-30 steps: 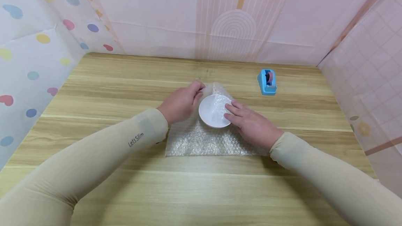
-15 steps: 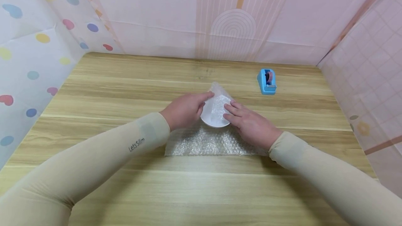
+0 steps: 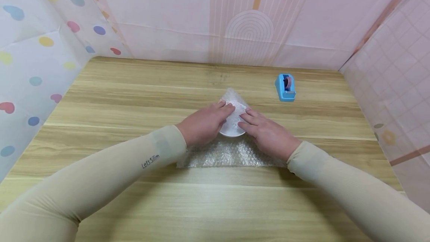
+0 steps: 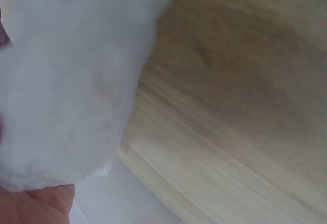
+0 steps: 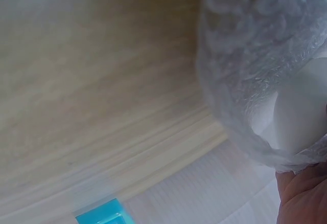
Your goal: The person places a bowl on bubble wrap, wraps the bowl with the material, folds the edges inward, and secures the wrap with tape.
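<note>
A white bowl [image 3: 232,133] sits on a sheet of bubble wrap [image 3: 228,156], two sides of which are folded over it. My left hand [image 3: 205,124] lies over the bowl's left side, its fingers pressing the folded wrap down. On the other side my right hand [image 3: 271,133] rests with spread fingers on the wrap at the bowl's right rim. In the right wrist view the bowl's white outer wall [image 5: 304,111] shows inside the curved wrap. Blurred wrap [image 4: 76,91] fills the left of the left wrist view, hiding most of that hand.
A blue tape dispenser [image 3: 285,88] with a pink roll stands behind and to the right of the bowl. The wooden table [image 3: 215,201] meets patterned cloth walls [image 3: 168,18] at the back and sides.
My left hand has brought the left corner of bubble wrap rightward over the bowl, let go of its edge and flattened onto it. The right hand has stayed in place.
</note>
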`<state>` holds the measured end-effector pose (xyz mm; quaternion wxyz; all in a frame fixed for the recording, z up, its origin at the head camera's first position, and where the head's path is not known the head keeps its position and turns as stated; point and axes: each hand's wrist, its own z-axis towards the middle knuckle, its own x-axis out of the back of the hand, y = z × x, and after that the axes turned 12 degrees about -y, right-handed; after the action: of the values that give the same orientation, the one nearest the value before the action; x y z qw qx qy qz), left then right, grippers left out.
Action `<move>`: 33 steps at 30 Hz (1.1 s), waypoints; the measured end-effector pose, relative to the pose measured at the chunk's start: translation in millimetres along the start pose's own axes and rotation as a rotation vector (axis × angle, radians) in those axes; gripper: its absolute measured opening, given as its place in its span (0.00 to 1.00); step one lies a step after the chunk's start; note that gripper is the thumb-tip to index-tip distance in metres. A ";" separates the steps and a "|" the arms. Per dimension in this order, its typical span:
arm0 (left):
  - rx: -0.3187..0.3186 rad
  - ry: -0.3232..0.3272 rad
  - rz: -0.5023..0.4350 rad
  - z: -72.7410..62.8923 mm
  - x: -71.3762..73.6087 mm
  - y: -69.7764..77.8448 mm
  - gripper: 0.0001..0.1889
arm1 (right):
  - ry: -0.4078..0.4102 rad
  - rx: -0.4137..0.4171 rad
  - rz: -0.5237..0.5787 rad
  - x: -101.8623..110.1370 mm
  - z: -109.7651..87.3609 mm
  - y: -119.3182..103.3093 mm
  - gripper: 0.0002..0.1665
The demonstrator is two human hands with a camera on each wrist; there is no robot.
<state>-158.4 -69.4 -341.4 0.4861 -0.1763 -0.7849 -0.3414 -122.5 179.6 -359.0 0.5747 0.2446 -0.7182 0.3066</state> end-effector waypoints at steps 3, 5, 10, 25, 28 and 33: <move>-0.016 -0.007 0.030 -1.0 -1.7 -0.5 0.29 | 0.009 0.008 -0.010 -1.7 0.6 1.0 0.26; -0.029 -0.013 0.054 -1.7 -2.4 -1.5 0.30 | 0.010 0.010 -0.014 -1.5 0.9 0.6 0.26; -0.055 -0.052 0.141 -1.6 -4.2 -3.5 0.39 | 0.006 0.004 0.005 0.3 0.9 -0.8 0.26; -0.054 -0.079 0.343 -6.5 -6.4 0.2 0.47 | 0.018 -0.128 0.134 1.7 -2.4 -2.0 0.38; -0.057 -0.080 0.355 -6.3 -6.7 0.6 0.47 | 0.017 -0.111 0.119 0.6 -2.4 -1.9 0.36; -0.069 -0.073 0.373 -5.0 -8.1 -0.1 0.46 | 0.025 -0.092 0.097 1.0 -2.3 -2.2 0.34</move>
<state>-151.5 -72.5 -347.2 0.5060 -0.3475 -0.7435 -0.2655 -119.7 179.8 -357.3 0.5788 0.1790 -0.7353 0.3039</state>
